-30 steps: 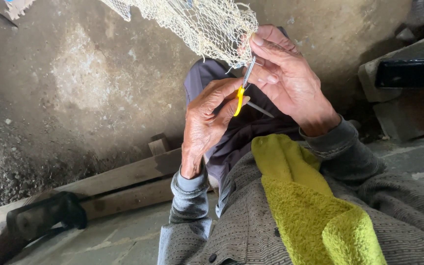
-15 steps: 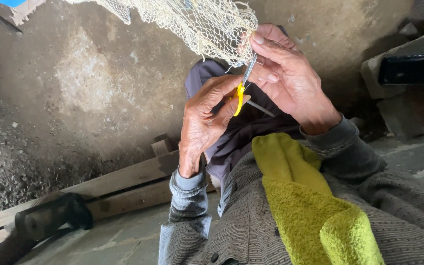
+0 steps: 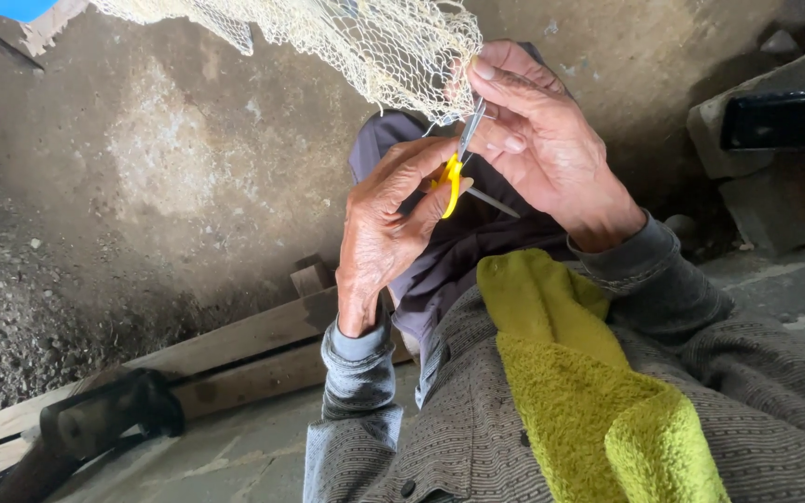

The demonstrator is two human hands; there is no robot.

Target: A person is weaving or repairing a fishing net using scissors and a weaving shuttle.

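Observation:
My left hand (image 3: 386, 233) grips small yellow-handled scissors (image 3: 456, 179). Their metal blades point up into the lower edge of a cream fishing net (image 3: 375, 47), which hangs from the top of the view. My right hand (image 3: 542, 144) pinches that edge of the net between thumb and fingers, right beside the blade tips. Both hands are raised over my lap, which is covered by dark cloth (image 3: 449, 261). The two scissor blades are spread apart.
A yellow-green towel (image 3: 589, 391) lies over my grey patterned top. Wooden planks (image 3: 235, 345) run along the dirt ground at the left, with a dark object (image 3: 104, 419) at their lower end. A black rectangular thing (image 3: 780, 116) rests on a stone block at right.
Both hands and the net's edge have shifted slightly upward in the view. The grips are unchanged.

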